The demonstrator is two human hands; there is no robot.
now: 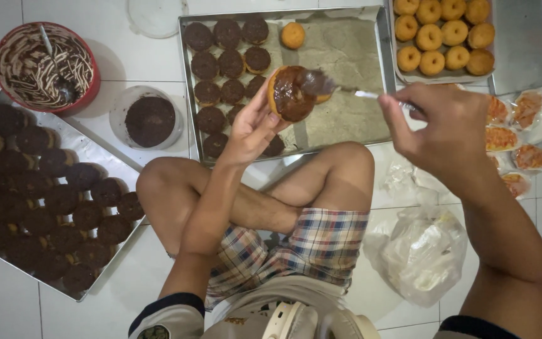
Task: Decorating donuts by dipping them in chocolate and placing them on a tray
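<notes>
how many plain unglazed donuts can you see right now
11: ten plain donuts in the top-right tray, though the frame edge may hide more, and one alone in the middle tray.

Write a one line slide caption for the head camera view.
Seated on a tiled floor, left hand holds a doughnut while right hand spreads chocolate with a spoon.

Dark brown glazed doughnut [290,94], red bowl [7,47], plaid shorts [308,245], golden plain doughnuts [443,34]
</notes>
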